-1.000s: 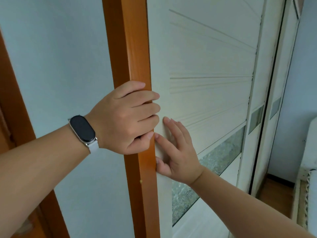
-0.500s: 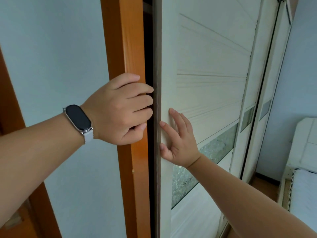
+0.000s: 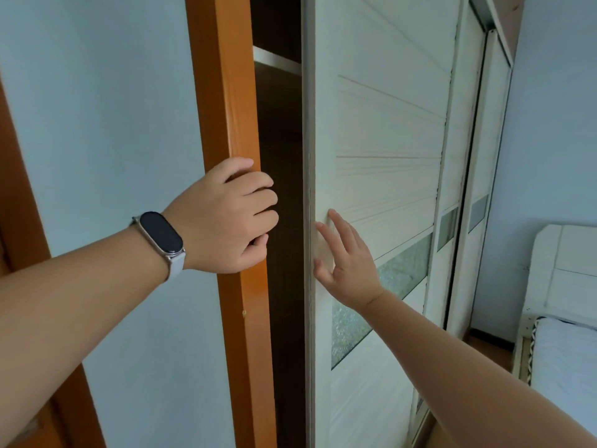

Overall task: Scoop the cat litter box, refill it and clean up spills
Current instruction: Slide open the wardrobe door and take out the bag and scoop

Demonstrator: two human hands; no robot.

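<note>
Orange wooden frame (image 3: 226, 92), gripped by my left hand (image 3: 223, 218), fingers curled round its edge into the dark gap (image 3: 284, 318). My right hand (image 3: 350, 270) presses flat and spread on the white sliding door (image 3: 387, 124). If that palm slips and the door rolls left, I'd pinch those fingers. The litter box is nowhere in view.

We are looking at a wooden frame post (image 3: 226, 92), varnished orange and shining smoothly, with faint grain showing. Beside it the sliding wardrobe door (image 3: 387, 124) is showing a cream, matt face, ribbed with fine grooves. Its glass strip (image 3: 400, 270) is looking frosted and pebbled. We are seeing a smartwatch (image 3: 160, 236) with a glossy black screen, polished metal rim and matt pale strap. The wall (image 3: 113, 108) is looking painted, flat and matt.
</note>
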